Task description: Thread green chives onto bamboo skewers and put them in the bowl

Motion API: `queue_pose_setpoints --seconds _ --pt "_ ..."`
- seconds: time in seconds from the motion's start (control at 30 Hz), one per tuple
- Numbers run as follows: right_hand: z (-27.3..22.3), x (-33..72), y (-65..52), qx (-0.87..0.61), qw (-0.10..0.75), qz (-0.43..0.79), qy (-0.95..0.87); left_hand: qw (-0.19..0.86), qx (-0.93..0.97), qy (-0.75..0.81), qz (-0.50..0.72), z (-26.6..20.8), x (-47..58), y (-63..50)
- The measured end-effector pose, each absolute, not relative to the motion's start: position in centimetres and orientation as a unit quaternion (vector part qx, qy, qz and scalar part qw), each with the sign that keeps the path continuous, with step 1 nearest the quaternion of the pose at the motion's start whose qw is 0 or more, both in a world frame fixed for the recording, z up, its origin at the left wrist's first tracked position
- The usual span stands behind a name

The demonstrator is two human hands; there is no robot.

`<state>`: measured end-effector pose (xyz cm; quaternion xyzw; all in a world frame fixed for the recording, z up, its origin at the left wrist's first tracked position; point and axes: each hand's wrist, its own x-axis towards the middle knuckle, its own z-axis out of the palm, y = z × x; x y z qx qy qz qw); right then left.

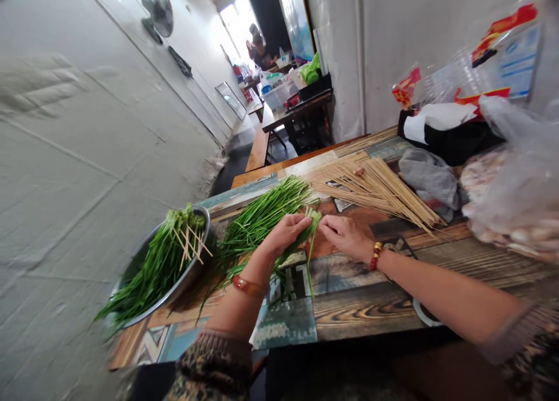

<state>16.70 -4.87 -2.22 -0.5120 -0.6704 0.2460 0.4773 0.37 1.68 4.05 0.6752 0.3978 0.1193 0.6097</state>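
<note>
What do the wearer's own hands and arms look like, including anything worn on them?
The left hand and right hand are bare, without gloves. A glossy reddish-brown bangle circles the left wrist; a bracelet of red and gold-coloured beads circles the right. The sleeves are dark with a mottled tan pattern and plain brownish cuffs, leaving the forearms bare.

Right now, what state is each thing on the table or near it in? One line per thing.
Held greens: bunched
Left hand: closed on them
Right hand: fingers curled, grip unclear
Loose greens: heaped
Bowl: filled
Bowl greens: some skewered, ends overhanging
Loose skewers: fanned out
Gray bundle: crumpled
Clear bag: filled
Fan: wall-mounted, running unclear
</note>
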Motion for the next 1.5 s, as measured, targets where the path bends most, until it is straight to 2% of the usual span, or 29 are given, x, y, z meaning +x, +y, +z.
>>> queue_pose_setpoints --seconds 0.07,0.2,0.33,0.43,0.53,0.67,0.8,0.9,1.03,1.2,1.33,1.43,1.5 --pt "-2.2 16.6 -5.0 -0.503 0.483 0.27 -0.664 0.62 0.667 0.397 0.116 3.9 0.3 1.3" --pt "-2.1 16.3 -5.4 -0.495 0.483 0.394 -0.605 0.638 0.653 0.384 0.141 3.4 -0.1 0.7" --pt "-1.9 15.6 -5.7 -0.519 0.452 0.401 -0.605 0.617 0.692 0.343 0.155 2.9 -0.7 0.6" --pt "-1.5 14.9 -6.4 -0.516 0.435 0.424 -0.604 0.571 0.738 0.328 0.149 2.9 -1.2 0.4" --pt "-1.3 14.2 -7.7 -0.51 0.452 0.464 -0.566 0.479 0.8 0.325 0.161 3.1 -1.5 -0.6" --pt "-1.9 13.3 -10.0 -0.553 0.49 0.433 -0.516 0.387 0.853 0.311 0.163 2.9 -1.9 -2.3" --pt "-2.1 12.6 -11.7 -0.565 0.494 0.403 -0.523 0.365 0.875 0.283 0.145 2.1 -4.0 -2.6" --pt "-1.7 12.9 -12.4 -0.581 0.497 0.383 -0.518 0.344 0.872 0.322 0.135 1.4 -7.0 -1.6" --pt "-0.6 14.8 -12.8 -0.608 0.551 0.347 -0.455 0.31 0.839 0.396 0.206 0.8 -11.4 0.3" --pt "2.8 16.7 -12.4 -0.562 0.657 0.347 -0.363 0.246 0.778 0.454 0.357 1.4 -15.1 1.0" --pt "6.8 15.7 -11.4 -0.513 0.709 0.32 -0.362 0.218 0.711 0.475 0.471 2.9 -16.1 -1.6" --pt "9.9 14.3 -10.7 -0.488 0.743 0.278 -0.365 0.235 0.739 0.429 0.464 3.8 -14.7 -5.7" --pt "11.7 13.4 -10.3 -0.474 0.751 0.268 -0.374 0.279 0.814 0.351 0.369 3.8 -12.9 -8.4"
